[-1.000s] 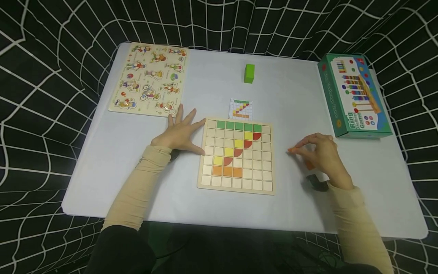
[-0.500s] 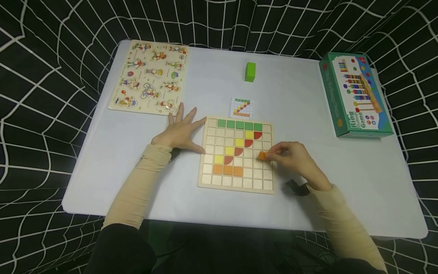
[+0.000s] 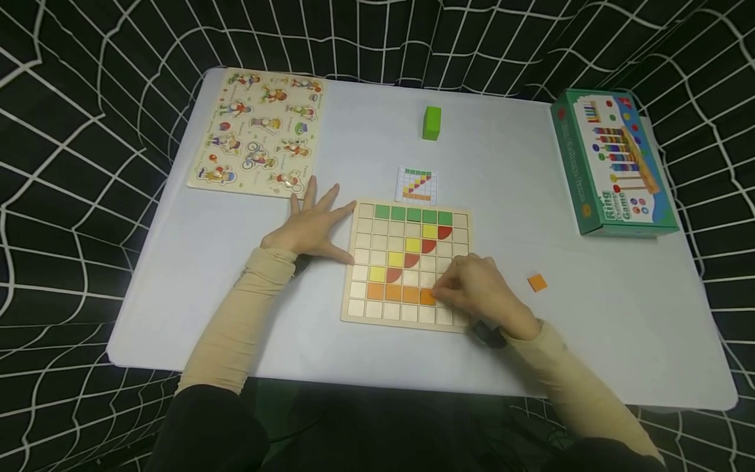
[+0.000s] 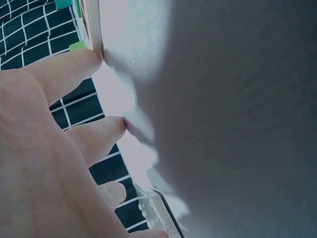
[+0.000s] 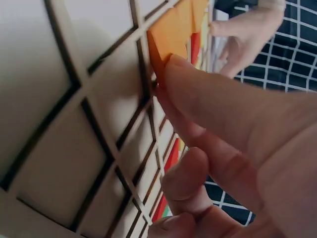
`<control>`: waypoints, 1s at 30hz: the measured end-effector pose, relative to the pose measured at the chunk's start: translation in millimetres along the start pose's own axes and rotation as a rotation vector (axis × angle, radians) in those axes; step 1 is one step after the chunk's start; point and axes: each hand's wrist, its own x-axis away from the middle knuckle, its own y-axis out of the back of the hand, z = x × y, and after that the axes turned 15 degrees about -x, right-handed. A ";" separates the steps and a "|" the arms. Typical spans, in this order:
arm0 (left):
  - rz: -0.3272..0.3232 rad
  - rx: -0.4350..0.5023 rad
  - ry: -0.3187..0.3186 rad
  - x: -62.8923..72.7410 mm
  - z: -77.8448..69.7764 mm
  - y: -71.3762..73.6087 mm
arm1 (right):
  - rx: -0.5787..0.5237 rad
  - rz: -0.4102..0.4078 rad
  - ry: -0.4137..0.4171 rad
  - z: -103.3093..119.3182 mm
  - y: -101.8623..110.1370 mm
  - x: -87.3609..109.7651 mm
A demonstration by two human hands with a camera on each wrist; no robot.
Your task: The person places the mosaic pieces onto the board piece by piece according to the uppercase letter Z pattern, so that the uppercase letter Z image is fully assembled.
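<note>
A wooden grid board [image 3: 407, 321] lies mid-table, with green squares in its top row and a diagonal of yellow squares and red quarter-circles. My right hand [image 3: 480, 292] pinches an orange square tile [image 3: 427, 297] between thumb and finger, at a cell beside the other orange squares in a lower row. In the right wrist view the held tile [image 5: 166, 42] tilts, one edge down by the cell. My left hand [image 3: 309, 229] has its fingers spread, thumb and index fingertip touching the board's left edge. Another orange tile [image 3: 537, 282] lies on the table to the right.
Behind the board lies a small pattern card [image 3: 417, 185], and farther back stands a green block [image 3: 432, 123]. A picture puzzle board [image 3: 259, 134] is at the back left. A green game box [image 3: 616, 164] stands at the back right. Netting surrounds the table.
My right hand has carried the orange tile leftward from the table onto the board's lower orange row. The second orange tile, formerly partly covered by the hand, now shows. My left hand stays put.
</note>
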 end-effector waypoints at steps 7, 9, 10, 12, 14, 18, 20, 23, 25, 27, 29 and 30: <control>-0.004 -0.002 0.003 -0.3 0.0 0.5 | -0.016 -0.074 -0.013 -3.4 3.1 1.4; -0.004 0.002 -0.001 -0.4 0.0 0.4 | -0.029 -0.117 -0.006 -9.0 9.7 4.0; -0.004 0.002 -0.002 -0.2 0.0 0.3 | -0.027 -0.142 0.001 -12.6 14.2 5.7; -0.002 0.005 -0.005 0.2 0.0 -0.2 | -0.011 -0.199 0.006 -21.1 25.2 9.4; -0.001 0.004 -0.008 0.6 -0.1 -0.6 | 0.024 -0.250 0.000 -30.6 37.2 13.7; 0.002 0.003 -0.009 1.4 -0.2 -0.9 | 0.077 -0.298 -0.074 -51.1 61.2 24.9; 0.002 0.002 -0.010 1.6 -0.2 -0.6 | 0.083 -0.280 -0.138 -61.8 72.7 30.6; -0.001 0.006 -0.008 1.9 -0.7 -0.2 | 0.075 -0.199 -0.233 -78.3 88.7 38.5; -0.002 0.008 -0.006 2.0 -0.9 0.2 | 0.071 -0.132 -0.283 -88.2 97.3 43.4; -0.003 0.009 -0.005 1.9 -1.2 0.5 | 0.064 -0.075 -0.314 -96.4 103.0 48.1; -0.003 0.010 -0.005 1.8 -1.3 1.0 | 0.057 -0.040 -0.325 -102.9 105.1 51.8; -0.004 0.011 -0.007 1.6 -1.4 1.3 | 0.053 -0.032 -0.327 -105.2 104.8 53.4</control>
